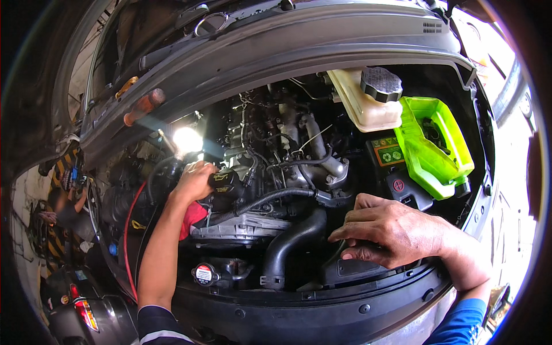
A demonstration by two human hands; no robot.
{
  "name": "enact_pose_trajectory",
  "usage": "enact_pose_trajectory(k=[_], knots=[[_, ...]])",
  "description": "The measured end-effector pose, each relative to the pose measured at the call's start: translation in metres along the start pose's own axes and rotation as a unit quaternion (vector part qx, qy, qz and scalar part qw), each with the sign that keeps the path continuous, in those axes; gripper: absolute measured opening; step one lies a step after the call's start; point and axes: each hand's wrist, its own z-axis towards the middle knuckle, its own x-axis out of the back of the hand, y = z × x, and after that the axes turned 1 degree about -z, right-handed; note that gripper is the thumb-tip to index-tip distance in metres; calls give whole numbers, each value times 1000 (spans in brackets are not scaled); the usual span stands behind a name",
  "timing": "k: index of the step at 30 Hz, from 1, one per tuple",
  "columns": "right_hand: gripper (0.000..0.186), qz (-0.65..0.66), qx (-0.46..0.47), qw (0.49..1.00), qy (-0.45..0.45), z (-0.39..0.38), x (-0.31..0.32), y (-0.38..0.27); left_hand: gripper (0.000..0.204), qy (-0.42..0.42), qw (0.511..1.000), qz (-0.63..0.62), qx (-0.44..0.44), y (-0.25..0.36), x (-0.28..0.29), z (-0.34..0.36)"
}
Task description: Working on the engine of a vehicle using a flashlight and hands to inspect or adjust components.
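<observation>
My left hand [195, 181] reaches into the engine bay beside a black oil filler cap [224, 180] with a yellow symbol. Its fingers are curled and their tips are hidden, so what they grip does not show. A lit work lamp [188, 140] glares just beyond the knuckles. Below the wrist, a red cloth [195, 215] is tucked against the engine [244, 226]. My right hand [391, 230] hovers palm down on the right side of the bay, over dark covers near the front edge. Its fingers are loosely bent and apart, with nothing in them.
A cut-open lime-green jug [418, 164] stands by the battery [388, 154] and a pale reservoir [368, 115]. A thick black hose [282, 253] and the radiator cap [204, 274] lie nearer. A brown-handled tool [144, 107] is at upper left. Another person [75, 201] is farther left.
</observation>
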Motion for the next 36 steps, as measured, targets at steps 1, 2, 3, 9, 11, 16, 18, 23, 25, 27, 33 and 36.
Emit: enact_pose_trajectory(k=[1, 2, 3, 9, 11, 16, 18, 23, 25, 27, 33, 36], knots=[[28, 0, -1, 1000, 7, 0, -1, 1, 37, -4, 1000, -3, -4, -1, 0, 0], [28, 5, 6, 1000, 10, 0, -1, 2, 38, -14, 1000, -7, 0, -2, 1, 1], [28, 10, 10, 1000, 8, -1, -2, 2, 38, -11, 1000, -7, -11, -3, 1, 1], [27, 5, 17, 1000, 10, -1, -2, 3, 30, -13, 1000, 10, -2, -1, -1, 1], [27, 2, 16, 1000, 14, -1, -2, 3, 35, 5, 1000, 6, 10, 0, -2, 1], [27, 1, 18, 1000, 12, -1, -2, 3, 35, -6, 1000, -4, -18, -4, 1, 4], [27, 4, 20, 1000, 11, -1, -2, 3, 34, -11, 999, -13, -28, -7, 4, 6], [27, 6, 18, 1000, 13, -1, -2, 3, 35, -50, 997, 13, -50, -10, 9, 10], [27, 6, 17, 1000, 11, -1, -2, 4, 36, -46, 998, 8, -51, -7, 11, 9], [27, 7, 20, 1000, 9, -1, -2, 4, 36, -46, 998, 6, -45, -5, 13, 8], [27, 11, 19, 1000, 10, -1, -3, 3, 38, -80, 995, 23, -54, -3, 17, 12], [27, 14, 15, 1000, 7, 0, -2, 3, 37, -74, 997, 2, -31, -7, 8, 13]])
